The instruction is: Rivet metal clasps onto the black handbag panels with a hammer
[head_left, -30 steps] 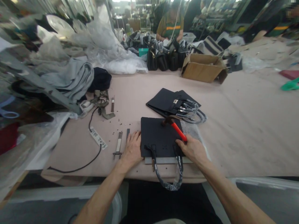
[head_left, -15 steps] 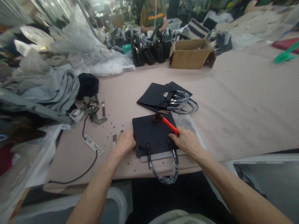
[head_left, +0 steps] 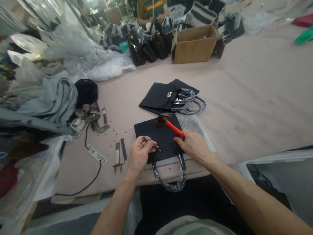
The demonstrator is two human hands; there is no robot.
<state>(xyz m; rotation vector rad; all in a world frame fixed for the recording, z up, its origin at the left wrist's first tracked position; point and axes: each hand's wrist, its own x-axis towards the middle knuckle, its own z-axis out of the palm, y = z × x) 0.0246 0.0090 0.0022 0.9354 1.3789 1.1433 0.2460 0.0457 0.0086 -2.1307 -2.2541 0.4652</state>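
So, nearest me, a plastic-wrapped handle (head_left: 168, 187) is hanging over the edge of the bench (head_left: 244, 107), and it's attached to a black bag panel (head_left: 146, 129) lying on a pale board (head_left: 195, 125).

Here's what's changing: half a second ago the left hand (head_left: 139, 153) was sitting at the panel's left edge, and now it's over the panel, its fingers pinching a thin metal rod (head_left: 153, 144). The tip is slanting down near a cluster of small marks; I can't tell if it's touching. I'm reading that as the left hand going from edge duty to tool duty, so both hands are working with tools now. The right hand (head_left: 194, 145) is gripping the red handle of a hammer (head_left: 174, 128), with the head sitting over the panel.

Off left, a white tag (head_left: 97, 154) is riding on a black cord (head_left: 99, 173). It's showing handwriting, but I'm not managing to read it. No brand is jumping out.

Beyond the panel, more black bag pieces (head_left: 155, 94) are lying stacked, showing a metal clasp (head_left: 169, 94). Farther back, a cardboard box (head_left: 195, 49) is standing beside black bags (head_left: 135, 49).
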